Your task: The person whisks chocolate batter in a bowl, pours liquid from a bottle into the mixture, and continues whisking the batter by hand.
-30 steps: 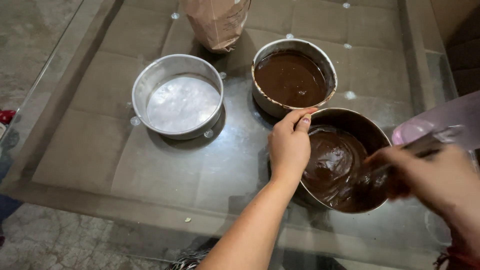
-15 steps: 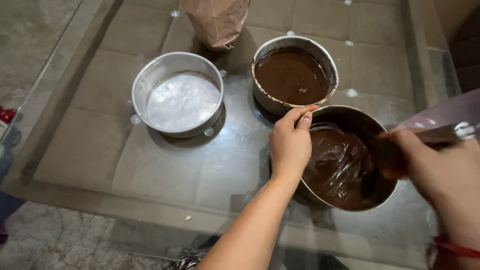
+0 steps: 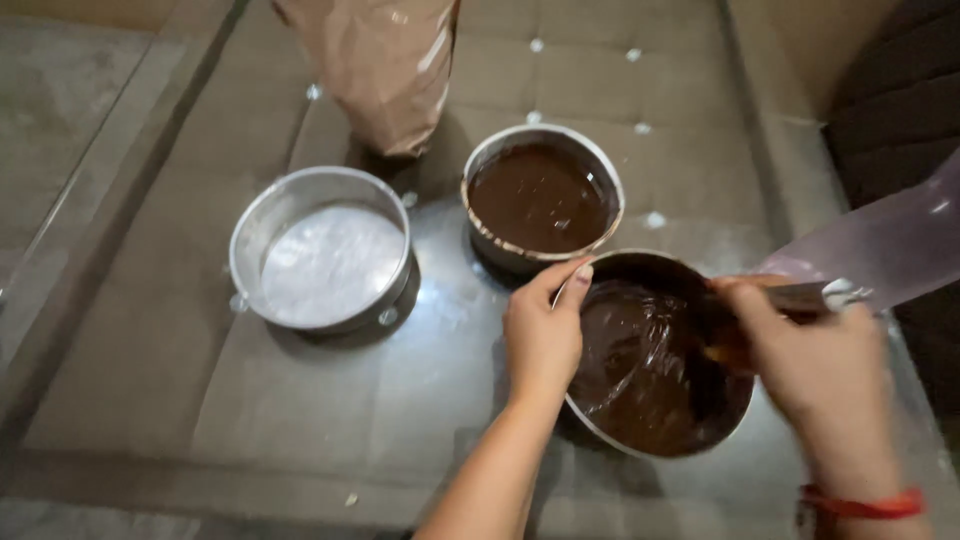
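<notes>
My left hand [image 3: 543, 335] grips the left rim of a round metal pan [image 3: 640, 445] that holds dark chocolate batter [image 3: 640, 360]. My right hand [image 3: 815, 370] is over the pan's right side, closed on the handle of a spatula [image 3: 790, 298] whose batter-coated end reaches into the pan. A pale pink bowl [image 3: 880, 245] hangs tilted above the right rim, just behind that hand. A second round pan [image 3: 543, 195] full of batter stands just behind. To the left sits a third round pan [image 3: 322, 255], lined in white with no batter in it.
All pans rest on a glass-topped table [image 3: 200, 400] with pale spots on it. A brown paper bag [image 3: 380, 60] stands at the back, between the two far pans. A dark surface [image 3: 900, 90] rises at the right edge.
My right hand has swept with the spatula from the pan's front right up toward its right rim. The left hand has stayed on the rim.
</notes>
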